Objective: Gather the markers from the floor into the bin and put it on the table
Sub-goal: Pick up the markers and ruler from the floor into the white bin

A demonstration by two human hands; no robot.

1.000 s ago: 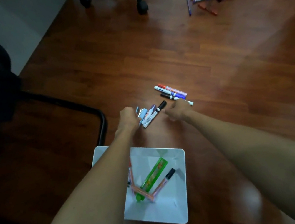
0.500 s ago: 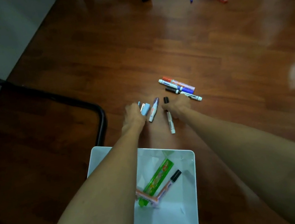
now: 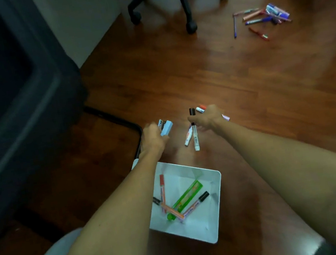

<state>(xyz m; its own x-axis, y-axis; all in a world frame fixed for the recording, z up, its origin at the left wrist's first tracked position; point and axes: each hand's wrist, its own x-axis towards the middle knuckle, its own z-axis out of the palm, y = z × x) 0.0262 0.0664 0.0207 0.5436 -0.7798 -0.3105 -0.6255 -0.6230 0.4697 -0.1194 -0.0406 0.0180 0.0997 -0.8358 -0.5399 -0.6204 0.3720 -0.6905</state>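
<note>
Both hands are full: the left hand [image 3: 151, 135] is closed around pale-blue markers [image 3: 166, 127], the right hand [image 3: 206, 117] around several more. Light, stiff, slick barrels; grip mid-barrel. White bin [image 3: 218, 199] sits just below.

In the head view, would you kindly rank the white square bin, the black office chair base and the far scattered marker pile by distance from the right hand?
1. White square bin, just below the right hand.
2. Far scattered marker pile, upper right.
3. Black office chair base, top centre.
</note>
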